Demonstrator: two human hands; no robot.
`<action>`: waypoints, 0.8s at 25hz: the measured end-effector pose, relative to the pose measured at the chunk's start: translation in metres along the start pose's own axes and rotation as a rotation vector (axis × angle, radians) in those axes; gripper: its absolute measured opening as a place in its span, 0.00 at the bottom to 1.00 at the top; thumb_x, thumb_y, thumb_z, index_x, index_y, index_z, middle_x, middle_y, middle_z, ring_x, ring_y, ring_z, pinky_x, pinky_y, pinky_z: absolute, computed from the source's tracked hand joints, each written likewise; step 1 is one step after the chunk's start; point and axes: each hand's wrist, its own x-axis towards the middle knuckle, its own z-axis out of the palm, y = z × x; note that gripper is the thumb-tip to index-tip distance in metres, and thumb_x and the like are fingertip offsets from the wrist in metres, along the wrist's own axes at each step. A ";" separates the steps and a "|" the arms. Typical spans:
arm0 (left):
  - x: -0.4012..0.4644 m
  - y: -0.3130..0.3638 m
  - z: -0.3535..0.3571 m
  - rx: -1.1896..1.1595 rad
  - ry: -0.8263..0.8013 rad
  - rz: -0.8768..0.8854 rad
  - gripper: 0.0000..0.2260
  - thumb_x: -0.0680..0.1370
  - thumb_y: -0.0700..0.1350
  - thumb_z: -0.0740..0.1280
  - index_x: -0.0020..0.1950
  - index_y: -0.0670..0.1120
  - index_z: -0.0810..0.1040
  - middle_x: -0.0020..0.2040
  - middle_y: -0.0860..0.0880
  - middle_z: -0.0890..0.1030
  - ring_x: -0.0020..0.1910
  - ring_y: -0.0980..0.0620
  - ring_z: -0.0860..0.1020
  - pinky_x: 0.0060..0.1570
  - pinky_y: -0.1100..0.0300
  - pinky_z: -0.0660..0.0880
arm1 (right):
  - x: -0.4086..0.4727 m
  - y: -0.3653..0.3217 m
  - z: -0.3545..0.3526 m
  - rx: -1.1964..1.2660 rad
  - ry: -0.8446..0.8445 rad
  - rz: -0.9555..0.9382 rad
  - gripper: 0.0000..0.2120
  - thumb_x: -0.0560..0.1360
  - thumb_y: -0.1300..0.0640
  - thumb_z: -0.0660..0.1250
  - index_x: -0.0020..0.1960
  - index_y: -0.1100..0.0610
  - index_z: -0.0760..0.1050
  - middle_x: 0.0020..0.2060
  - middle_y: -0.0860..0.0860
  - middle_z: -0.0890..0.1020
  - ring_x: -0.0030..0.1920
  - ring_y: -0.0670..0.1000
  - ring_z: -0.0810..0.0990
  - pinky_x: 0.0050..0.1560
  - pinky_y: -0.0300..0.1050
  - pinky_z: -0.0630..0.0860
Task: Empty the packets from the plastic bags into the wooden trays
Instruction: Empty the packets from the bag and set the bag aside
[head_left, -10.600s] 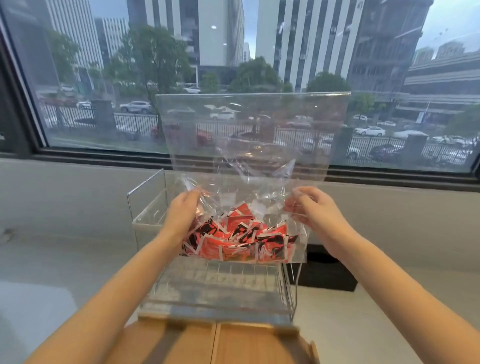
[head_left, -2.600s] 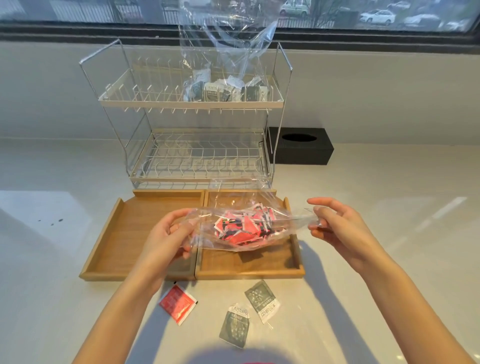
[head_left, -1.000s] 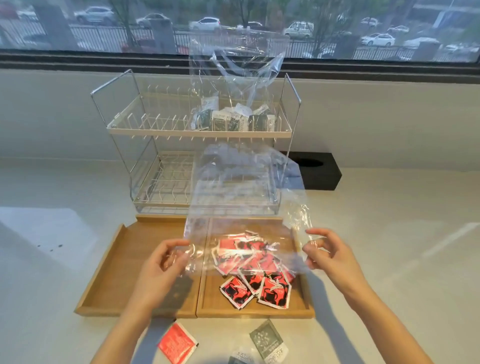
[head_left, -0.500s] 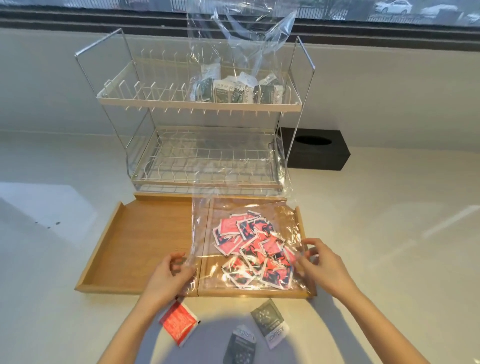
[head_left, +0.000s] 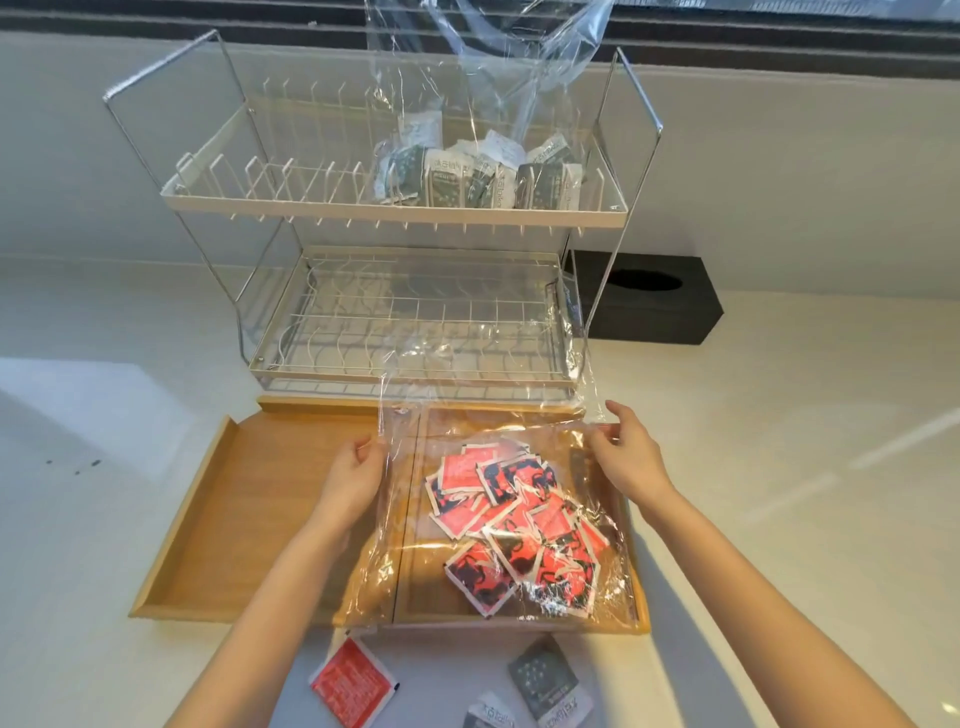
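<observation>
A clear plastic bag (head_left: 467, 415) lies over the right wooden tray (head_left: 636, 582), and several red packets (head_left: 514, 525) show through it on that tray. My left hand (head_left: 353, 478) pinches the bag's left edge over the left wooden tray (head_left: 249, 519), which holds nothing. My right hand (head_left: 628, 457) grips the bag's right edge near the tray's far right corner. A second clear bag (head_left: 483, 78) with several grey packets (head_left: 478, 176) stands on the rack's upper shelf.
A two-tier wire dish rack (head_left: 395, 291) stands right behind the trays. A black tissue box (head_left: 649, 301) sits to its right by the wall. One red packet (head_left: 353, 686) and two grey packets (head_left: 545, 680) lie loose on the white counter in front of the trays.
Over the last second the bag came down flat over the right tray with the red packets beneath it. In the last half second both hands slid from its near edge to its far side edges.
</observation>
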 end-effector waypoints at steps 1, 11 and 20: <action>0.002 0.001 0.000 -0.011 -0.007 0.007 0.20 0.78 0.44 0.58 0.69 0.41 0.63 0.56 0.45 0.77 0.56 0.48 0.74 0.56 0.58 0.70 | 0.002 0.002 0.002 0.017 0.019 0.002 0.22 0.76 0.55 0.60 0.69 0.57 0.62 0.40 0.52 0.80 0.38 0.48 0.74 0.45 0.46 0.73; -0.027 0.007 -0.025 -0.175 0.006 0.260 0.19 0.75 0.38 0.62 0.64 0.53 0.68 0.42 0.49 0.78 0.43 0.53 0.77 0.49 0.60 0.73 | -0.017 -0.002 -0.030 0.311 0.107 -0.056 0.19 0.73 0.62 0.66 0.62 0.58 0.67 0.40 0.57 0.82 0.43 0.55 0.81 0.51 0.53 0.75; -0.063 0.048 -0.025 0.278 0.141 0.582 0.06 0.74 0.42 0.64 0.47 0.51 0.78 0.39 0.53 0.80 0.41 0.56 0.76 0.40 0.70 0.68 | -0.050 -0.014 -0.102 -0.086 0.201 -0.383 0.08 0.74 0.56 0.65 0.50 0.56 0.80 0.39 0.50 0.79 0.41 0.49 0.78 0.33 0.27 0.67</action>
